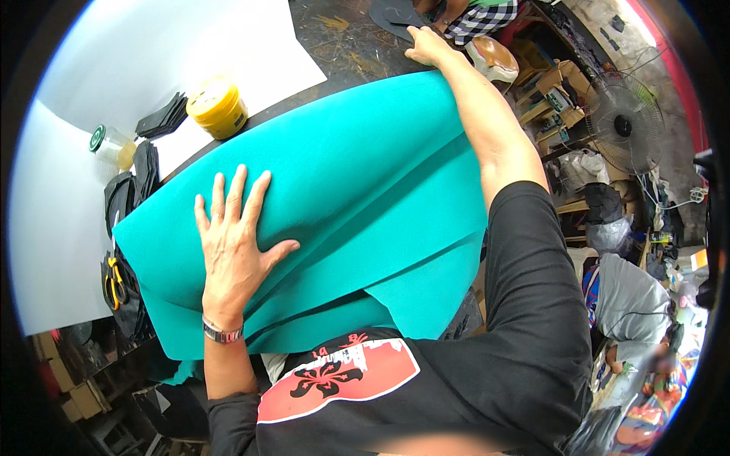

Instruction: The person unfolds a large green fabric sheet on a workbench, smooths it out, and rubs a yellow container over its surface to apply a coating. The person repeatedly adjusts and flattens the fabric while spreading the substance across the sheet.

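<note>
A large teal sheet (pixel 334 152), felt-like and folded over in loose layers, lies across the dark table in front of me and hangs over the near edge. My left hand (pixel 232 239) rests flat on its left part, fingers spread, with nothing held. Beyond the sheet's far right corner reaches my right hand (pixel 428 47), its index finger and thumb apart over the scratched tabletop (pixel 334 34); I see nothing between them. Just past that hand lies a dark grey flat piece (pixel 391 17), next to another person's hand (pixel 454 11).
Left of the sheet stand a yellow tub (pixel 217 108) and a glass jar (pixel 112 147) on white sheeting (pixel 175 45). Stacked black pieces (pixel 162 115) and yellow-handled scissors (pixel 115 283) lie near them. On the right are a fan (pixel 623 125) and cluttered shelves.
</note>
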The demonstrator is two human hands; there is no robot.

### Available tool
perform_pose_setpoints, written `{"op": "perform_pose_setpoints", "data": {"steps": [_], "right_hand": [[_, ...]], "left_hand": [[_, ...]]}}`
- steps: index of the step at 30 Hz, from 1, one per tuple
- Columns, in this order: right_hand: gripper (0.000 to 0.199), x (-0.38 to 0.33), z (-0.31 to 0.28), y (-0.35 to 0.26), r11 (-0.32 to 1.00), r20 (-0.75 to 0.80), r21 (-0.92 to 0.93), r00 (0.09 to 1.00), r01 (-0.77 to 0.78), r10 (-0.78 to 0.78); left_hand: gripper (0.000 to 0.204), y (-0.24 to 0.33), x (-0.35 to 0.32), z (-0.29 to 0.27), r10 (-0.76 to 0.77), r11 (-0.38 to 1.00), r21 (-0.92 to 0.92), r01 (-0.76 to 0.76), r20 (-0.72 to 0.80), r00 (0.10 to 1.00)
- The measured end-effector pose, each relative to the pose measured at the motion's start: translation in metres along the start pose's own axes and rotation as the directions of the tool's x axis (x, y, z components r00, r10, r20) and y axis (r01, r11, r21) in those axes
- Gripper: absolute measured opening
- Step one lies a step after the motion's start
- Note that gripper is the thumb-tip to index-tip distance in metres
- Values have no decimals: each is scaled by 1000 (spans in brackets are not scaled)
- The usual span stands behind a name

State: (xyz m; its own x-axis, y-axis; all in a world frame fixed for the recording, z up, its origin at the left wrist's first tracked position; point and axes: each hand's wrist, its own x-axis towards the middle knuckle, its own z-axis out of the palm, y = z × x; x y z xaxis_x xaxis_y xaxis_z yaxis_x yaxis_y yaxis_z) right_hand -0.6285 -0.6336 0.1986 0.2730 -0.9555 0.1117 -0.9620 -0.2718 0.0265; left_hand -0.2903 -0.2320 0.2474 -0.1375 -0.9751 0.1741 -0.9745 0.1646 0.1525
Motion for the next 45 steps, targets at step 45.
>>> {"op": "perform_pose_setpoints", "data": {"steps": [45], "right_hand": [[50,-366,-133,168,533,-118,-50,535,-844,836]], "left_hand": [[119,-45,69,24,30,996,-92,8,409,912]]}}
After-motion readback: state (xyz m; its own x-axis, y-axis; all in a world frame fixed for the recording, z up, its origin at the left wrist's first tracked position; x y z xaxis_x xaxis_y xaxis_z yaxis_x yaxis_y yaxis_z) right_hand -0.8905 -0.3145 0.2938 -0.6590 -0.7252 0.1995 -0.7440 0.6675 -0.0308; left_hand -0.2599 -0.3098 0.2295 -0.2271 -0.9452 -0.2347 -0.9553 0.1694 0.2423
